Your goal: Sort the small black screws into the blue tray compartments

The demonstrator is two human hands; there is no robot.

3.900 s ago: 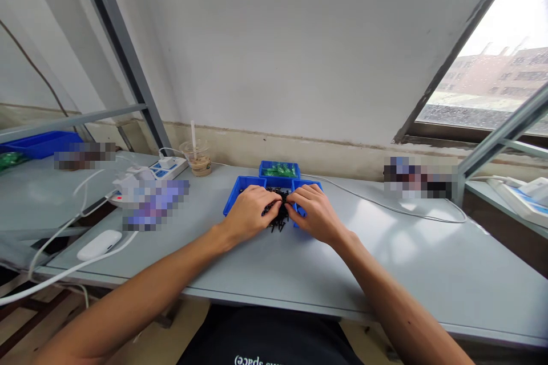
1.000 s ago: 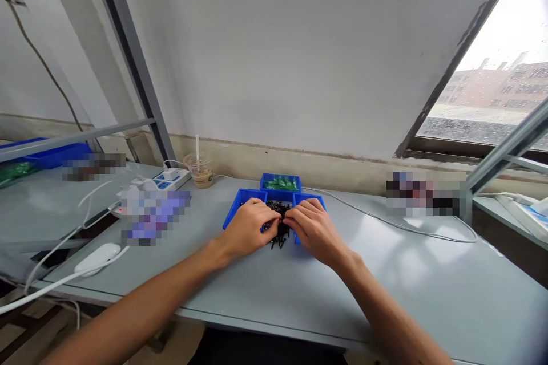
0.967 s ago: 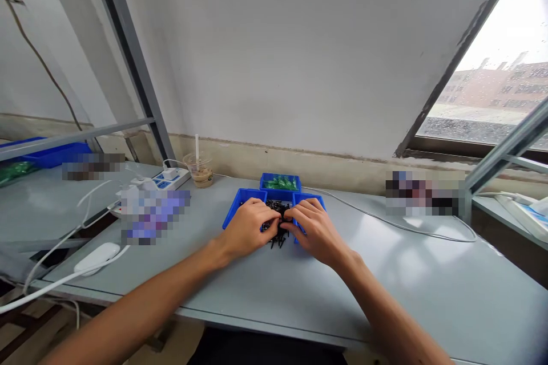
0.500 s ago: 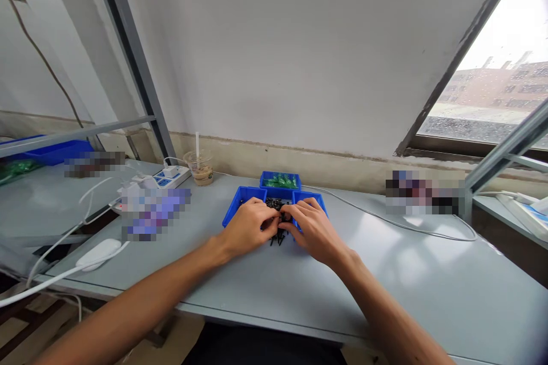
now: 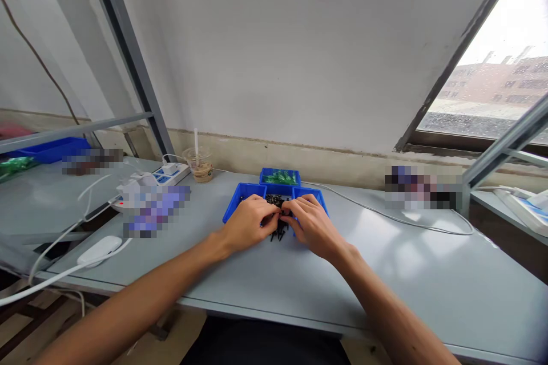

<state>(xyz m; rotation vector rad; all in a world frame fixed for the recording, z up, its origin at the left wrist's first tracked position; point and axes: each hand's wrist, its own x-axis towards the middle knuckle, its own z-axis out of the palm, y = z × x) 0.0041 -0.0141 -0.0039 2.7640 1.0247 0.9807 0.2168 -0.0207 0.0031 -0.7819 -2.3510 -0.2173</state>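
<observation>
My left hand (image 5: pixel 249 221) and my right hand (image 5: pixel 313 226) meet fingertip to fingertip over a pile of small black screw-like parts (image 5: pixel 281 234). Both are closed in a pinch, with a tiny dark piece at the fingertips. Its exact shape is too small to make out. Behind the left fingers sits a blue bin (image 5: pixel 234 203), and another blue bin (image 5: pixel 317 201) stands behind the right hand. My hands partly cover both bins and the pile. Farther back, a small blue tray (image 5: pixel 262 175) contains green plastic packets (image 5: pixel 281 177).
A drink cup with a straw (image 5: pixel 201 169), a power strip (image 5: pixel 176 173) and a white adapter (image 5: pixel 100 251) lie to the left on the grey table (image 5: pixel 240 285). One white cable (image 5: pixel 385 218) runs across the right side. Metal posts (image 5: pixel 128 63) flank the table; a window is at right.
The camera view has shifted slightly. My hands stay together over the black parts, with only small finger movement.
</observation>
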